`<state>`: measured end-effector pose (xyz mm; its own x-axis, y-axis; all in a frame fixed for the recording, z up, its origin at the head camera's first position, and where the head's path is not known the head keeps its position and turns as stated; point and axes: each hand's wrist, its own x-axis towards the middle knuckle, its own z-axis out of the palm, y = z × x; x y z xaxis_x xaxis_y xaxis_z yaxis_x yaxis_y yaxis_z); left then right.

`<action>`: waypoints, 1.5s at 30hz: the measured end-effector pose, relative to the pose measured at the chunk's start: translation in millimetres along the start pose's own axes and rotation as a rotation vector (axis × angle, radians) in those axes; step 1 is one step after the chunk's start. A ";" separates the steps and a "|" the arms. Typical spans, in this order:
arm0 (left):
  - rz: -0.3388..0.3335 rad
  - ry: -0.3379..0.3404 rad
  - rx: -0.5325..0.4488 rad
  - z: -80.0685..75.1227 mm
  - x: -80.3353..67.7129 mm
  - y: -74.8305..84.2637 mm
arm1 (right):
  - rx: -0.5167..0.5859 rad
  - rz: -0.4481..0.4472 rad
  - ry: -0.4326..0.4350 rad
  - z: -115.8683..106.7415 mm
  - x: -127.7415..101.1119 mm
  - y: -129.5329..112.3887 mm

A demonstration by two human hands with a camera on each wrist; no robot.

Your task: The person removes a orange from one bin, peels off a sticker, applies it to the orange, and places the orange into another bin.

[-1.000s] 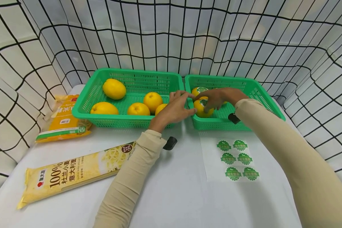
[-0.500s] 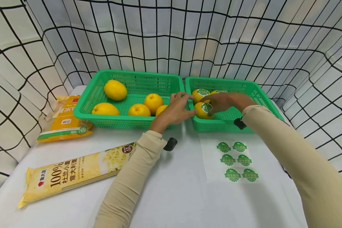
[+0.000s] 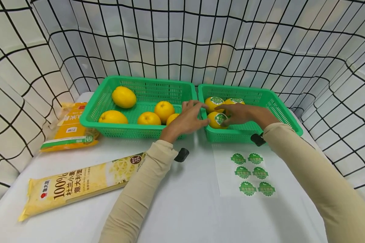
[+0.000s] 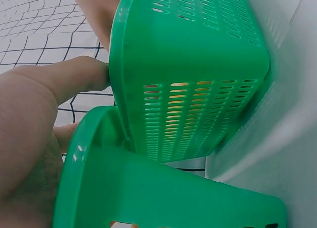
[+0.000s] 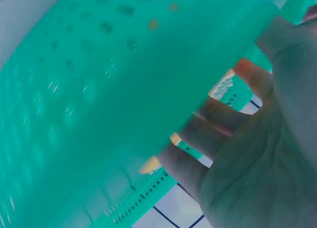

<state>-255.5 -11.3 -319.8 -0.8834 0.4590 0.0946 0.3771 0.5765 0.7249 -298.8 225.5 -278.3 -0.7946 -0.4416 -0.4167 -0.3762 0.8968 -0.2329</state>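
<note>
My left hand [image 3: 187, 118] is at the gap between two green baskets. Its thumb and fingertips touch the left rim of the right basket [image 3: 255, 136], and in the left wrist view the thumb [image 4: 81, 77] meets that rim. Three yellow-orange fruits with green labels are in that basket; the front fruit [image 3: 216, 120] has its sticker [image 3: 220, 118] facing up. My right hand [image 3: 238, 114] hovers over the basket, fingers loosely extended right beside the front fruit and overlapping the back right fruit [image 3: 235, 101]. The right wrist view is blurred; the basket wall partly hides its fingers [image 5: 215, 114].
The left basket [image 3: 127, 130] holds several unlabelled yellow fruits [image 3: 124, 97]. A sheet of green stickers [image 3: 242, 172] lies in front of the right basket. At left are a spaghetti packet [image 3: 82, 184] and an orange bag [image 3: 71, 130]. Black netting [image 3: 167, 42] surrounds the table.
My right hand has drawn back to the right from the front fruit, so more of the labelled fruits shows. My left hand has stayed at the basket rim.
</note>
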 end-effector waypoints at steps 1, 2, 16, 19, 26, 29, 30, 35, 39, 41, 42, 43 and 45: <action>-0.001 0.001 0.001 -0.6 0.4 -0.1 | 0.004 -0.002 0.014 0.2 -1.5 -0.9; -0.001 0.000 0.004 -1.2 0.8 -0.2 | 0.009 -0.003 0.029 0.7 -3.5 -2.1; 0.009 0.119 -0.014 -46.9 -13.1 -7.4 | 0.275 -0.168 0.472 50.3 -38.3 -51.8; 0.004 0.191 -0.087 -68.4 -18.0 -15.2 | 0.283 -0.159 0.482 61.0 -28.6 -65.5; -0.092 0.173 -0.224 -125.8 -21.4 -30.2 | 0.201 -0.103 0.514 75.0 -14.1 -79.7; -0.150 0.112 -0.213 -143.9 -9.7 -34.2 | 0.198 -0.093 0.527 77.5 -13.5 -80.8; -0.169 0.086 -0.201 -147.8 -5.8 -36.5 | 0.196 -0.094 0.530 78.1 -13.3 -81.3; -0.261 -0.107 -0.090 -152.3 9.8 -60.9 | 0.160 -0.100 0.530 80.9 -9.2 -82.8; -0.295 -0.225 -0.067 -148.1 18.6 -77.3 | 0.151 -0.094 0.529 83.3 -8.0 -82.7; -0.298 -0.250 -0.065 -146.0 24.1 -79.8 | 0.152 -0.087 0.532 83.5 -7.9 -81.7; -0.298 -0.260 -0.063 -145.0 27.4 -80.2 | 0.154 -0.081 0.534 83.3 -8.0 -81.2; -0.300 -0.269 -0.059 -143.7 30.9 -80.1 | 0.154 -0.077 0.536 83.0 -8.2 -80.7; -0.310 -0.298 -0.048 -139.6 37.4 -79.0 | 0.156 -0.067 0.538 82.5 -8.8 -80.2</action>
<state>-357.2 -134.0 -278.3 -0.8312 0.4484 -0.3288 0.0869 0.6889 0.7196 -222.4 155.1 -328.4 -0.9178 -0.3841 0.1009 -0.3918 0.8344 -0.3876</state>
